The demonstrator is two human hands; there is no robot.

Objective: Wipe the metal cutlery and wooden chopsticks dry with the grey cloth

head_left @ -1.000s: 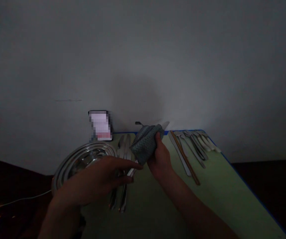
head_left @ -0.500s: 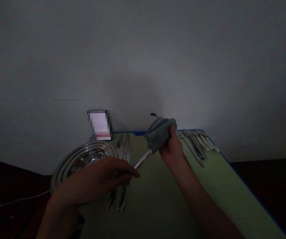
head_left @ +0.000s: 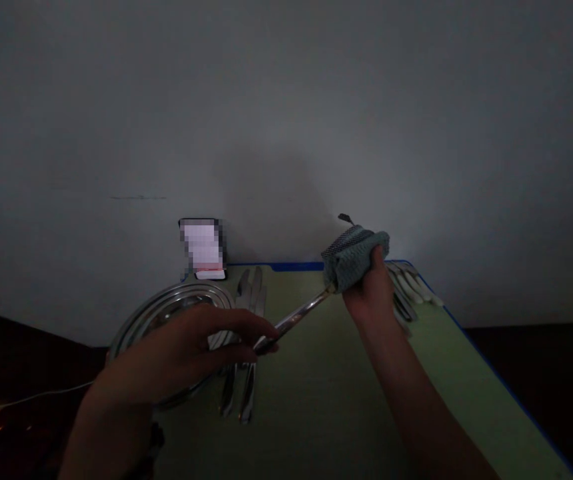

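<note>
My left hand (head_left: 226,340) pinches the handle end of a shiny metal table knife (head_left: 302,315), which is held at a slant above the table. Its handle resembles those of the knives lying nearby, while its far part is hidden. A grey-green cloth (head_left: 354,263) covers that far part, with my right hand (head_left: 372,293) closed around it. Below and behind my left hand lie several metal knives (head_left: 246,400), side by side next to a steel bowl (head_left: 131,327). My left forearm hides part of the bowl.
A phone (head_left: 204,247) with a blurred screen leans against the wall (head_left: 286,133). Along the right back of the pale green, blue-edged table (head_left: 311,413) lies several pieces of cutlery (head_left: 411,283), some with white handles. A thin cable (head_left: 41,397) runs at the left.
My right hand and the cloth have moved right and slightly up, away from my left hand. More of the handle now shows between them. My left hand keeps its grip.
</note>
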